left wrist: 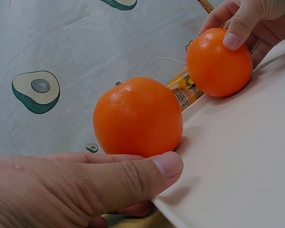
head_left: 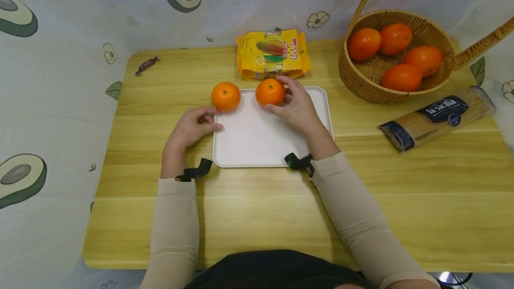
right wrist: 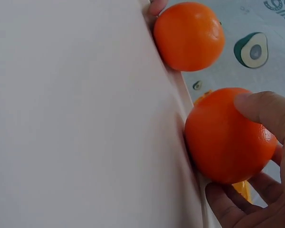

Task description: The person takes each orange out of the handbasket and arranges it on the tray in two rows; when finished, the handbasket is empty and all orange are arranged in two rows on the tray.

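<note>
A white tray [head_left: 253,142] lies flat on the wooden table with two round oranges along its far edge. At the far left corner sits the left orange [head_left: 225,97]. My left hand [head_left: 192,127] is just below it, index fingertip close under the fruit and thumb [left wrist: 168,166] over the tray's left rim. The right orange [head_left: 270,92] rests at the middle of the far rim. My right hand [head_left: 296,107] grips it, with the thumb on the near side and fingers curled round the far side, as the right wrist view also shows.
Behind the tray lies a yellow candy packet [head_left: 274,55]. A wicker basket [head_left: 373,95] with several orange-red fruits stands at the back right, its tall handle arching up. In front of it is a spaghetti pack [head_left: 437,117]. A wrapped candy [head_left: 147,65] lies far left.
</note>
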Action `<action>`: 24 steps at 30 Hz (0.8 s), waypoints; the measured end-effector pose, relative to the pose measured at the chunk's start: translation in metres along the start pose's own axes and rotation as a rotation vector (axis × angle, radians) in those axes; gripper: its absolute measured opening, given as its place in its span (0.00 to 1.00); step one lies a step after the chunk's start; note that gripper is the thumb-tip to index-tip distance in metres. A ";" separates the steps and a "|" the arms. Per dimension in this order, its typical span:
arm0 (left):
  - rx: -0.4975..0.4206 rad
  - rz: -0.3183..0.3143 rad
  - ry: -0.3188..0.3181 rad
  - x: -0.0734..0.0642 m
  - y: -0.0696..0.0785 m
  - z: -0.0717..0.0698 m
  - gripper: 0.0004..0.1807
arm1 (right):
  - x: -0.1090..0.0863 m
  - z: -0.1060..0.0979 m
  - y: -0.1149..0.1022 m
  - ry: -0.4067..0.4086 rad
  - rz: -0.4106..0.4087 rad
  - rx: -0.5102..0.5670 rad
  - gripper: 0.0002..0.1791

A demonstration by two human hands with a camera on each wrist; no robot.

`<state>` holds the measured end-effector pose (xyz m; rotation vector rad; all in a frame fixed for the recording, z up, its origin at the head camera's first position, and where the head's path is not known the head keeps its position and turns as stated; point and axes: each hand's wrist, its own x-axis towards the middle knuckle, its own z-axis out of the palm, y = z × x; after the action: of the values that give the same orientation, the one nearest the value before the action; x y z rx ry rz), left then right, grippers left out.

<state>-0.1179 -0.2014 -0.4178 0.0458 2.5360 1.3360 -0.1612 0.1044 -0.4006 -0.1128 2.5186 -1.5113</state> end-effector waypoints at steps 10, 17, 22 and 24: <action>0.000 -0.002 -0.001 0.000 0.001 0.001 0.23 | -0.001 -0.002 0.000 -0.003 -0.012 0.006 0.46; 0.003 0.007 -0.008 0.000 0.001 0.001 0.23 | -0.005 -0.008 -0.006 0.001 -0.005 -0.023 0.48; 0.013 0.009 -0.010 0.000 0.000 0.001 0.22 | -0.012 -0.023 -0.014 0.055 -0.050 -0.067 0.47; 0.014 0.007 -0.011 0.000 0.000 0.002 0.22 | -0.016 -0.033 -0.018 0.072 -0.056 -0.086 0.46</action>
<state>-0.1179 -0.2003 -0.4190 0.0653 2.5380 1.3174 -0.1535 0.1274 -0.3671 -0.1456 2.6590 -1.4526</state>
